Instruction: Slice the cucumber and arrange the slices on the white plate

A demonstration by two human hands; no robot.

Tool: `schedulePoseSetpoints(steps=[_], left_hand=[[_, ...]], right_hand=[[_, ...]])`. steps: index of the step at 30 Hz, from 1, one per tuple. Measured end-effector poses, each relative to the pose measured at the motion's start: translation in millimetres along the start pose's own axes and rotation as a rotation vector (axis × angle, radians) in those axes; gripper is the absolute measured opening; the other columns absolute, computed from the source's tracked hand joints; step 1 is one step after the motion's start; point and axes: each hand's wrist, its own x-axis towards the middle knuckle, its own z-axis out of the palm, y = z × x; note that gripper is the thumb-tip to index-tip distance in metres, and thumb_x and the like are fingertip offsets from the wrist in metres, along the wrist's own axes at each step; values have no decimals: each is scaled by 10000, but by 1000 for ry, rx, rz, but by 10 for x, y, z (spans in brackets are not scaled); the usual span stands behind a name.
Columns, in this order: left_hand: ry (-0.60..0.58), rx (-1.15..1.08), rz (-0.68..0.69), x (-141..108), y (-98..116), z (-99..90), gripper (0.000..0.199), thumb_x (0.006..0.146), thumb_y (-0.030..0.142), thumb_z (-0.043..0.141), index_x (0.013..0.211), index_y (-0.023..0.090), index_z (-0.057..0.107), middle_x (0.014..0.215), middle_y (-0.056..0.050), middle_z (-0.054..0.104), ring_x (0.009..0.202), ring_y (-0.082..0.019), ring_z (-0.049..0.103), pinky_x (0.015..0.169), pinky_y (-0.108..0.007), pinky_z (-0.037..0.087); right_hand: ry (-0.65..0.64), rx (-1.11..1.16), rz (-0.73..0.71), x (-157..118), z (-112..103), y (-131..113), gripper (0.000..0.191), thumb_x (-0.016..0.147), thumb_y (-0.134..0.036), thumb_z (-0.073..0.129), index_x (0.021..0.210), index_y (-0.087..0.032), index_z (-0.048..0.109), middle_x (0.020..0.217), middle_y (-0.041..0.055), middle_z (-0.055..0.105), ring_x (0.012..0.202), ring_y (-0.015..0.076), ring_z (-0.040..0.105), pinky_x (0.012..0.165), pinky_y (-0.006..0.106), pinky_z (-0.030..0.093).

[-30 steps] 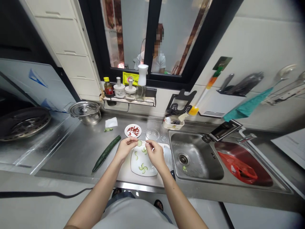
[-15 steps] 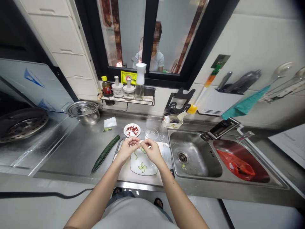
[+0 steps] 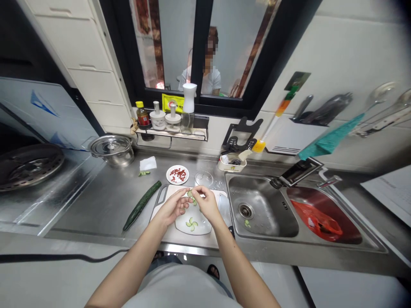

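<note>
My right hand (image 3: 205, 204) is closed in a pinch on a thin cucumber slice (image 3: 190, 193) above the far part of a white plate (image 3: 184, 229). Beside it, my left hand (image 3: 175, 206) is open, palm turned inward, its fingertips close to the slice. Near the front of the plate lie curved cucumber pieces (image 3: 192, 224) laid out like a pinwheel. More slices sit farther back, partly covered by my hands. Under the plate is a pale cutting board (image 3: 165, 239). A knife (image 3: 224, 203) rests along the board's right side.
A whole cucumber (image 3: 141, 205) lies left of the board. Behind are a small dish (image 3: 168, 179) of red chopped pieces and a clear round lid (image 3: 204, 178). The steel sink (image 3: 263, 214) is at right, a lidded pot (image 3: 112, 152) at left. A person (image 3: 212, 79) sits beyond the window.
My hands were pinched together over the plate. My left hand has opened and drawn slightly away, while my right hand now pinches a cucumber slice.
</note>
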Motion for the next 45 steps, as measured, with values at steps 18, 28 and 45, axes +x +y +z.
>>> schedulePoseSetpoints(steps=[18,28,45], left_hand=[[199,252,285,-88,97,75,583,635,312,741,1182,220,563,689,44,606,600,-72,536,528,-163,344],[218,379,550,-39,18,24,512,662,319,725,1133,171,590,696,36,596,661,-97,559,652,-206,416],[380,688,709,199,-211,-203,221,716,282,633,901,161,647,745,-4,616,669,-107,549,581,-193,406]], right_hand=[[-31,-152,-64,-88,-38,-16,188,840,-344,559,766,-203,659,830,32,660,818,154,585,660,239,445],[-15,-56,26,-86,37,29,183,806,-323,559,723,-183,642,738,19,657,761,151,591,687,252,457],[-97,12,219,11,125,388,158,744,-308,557,734,-171,634,637,0,635,616,130,583,629,252,477]])
